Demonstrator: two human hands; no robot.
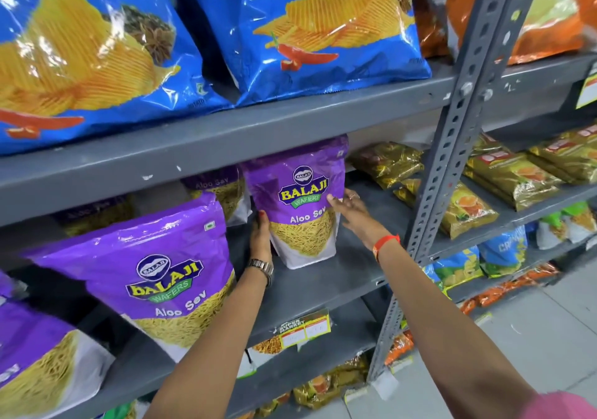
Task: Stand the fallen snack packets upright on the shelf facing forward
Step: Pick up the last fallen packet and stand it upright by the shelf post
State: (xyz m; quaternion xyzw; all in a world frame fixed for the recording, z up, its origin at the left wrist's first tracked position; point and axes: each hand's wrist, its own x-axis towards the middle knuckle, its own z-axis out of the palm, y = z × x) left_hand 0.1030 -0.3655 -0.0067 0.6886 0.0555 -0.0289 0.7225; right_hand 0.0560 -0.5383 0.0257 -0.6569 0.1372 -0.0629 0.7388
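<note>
A purple Aloo Sev packet point(300, 202) stands upright on the grey middle shelf point(329, 276), its front facing me. My left hand point(261, 234) presses against its lower left edge. My right hand point(350, 208) holds its right edge, thumb on the front. A bigger-looking purple Aloo Sev packet point(155, 276) stands upright nearer to me on the left. A third packet point(29, 357) leans at the far left. More purple packets point(219, 189) stand behind in the shadow.
Blue chip bags point(290, 30) fill the shelf above. Golden packets point(387, 163) lie flat at the shelf's right end, beyond them a perforated grey upright point(452, 147). A yellow price label point(305, 328) hangs on the shelf's front lip. Lower shelves hold other snack packs.
</note>
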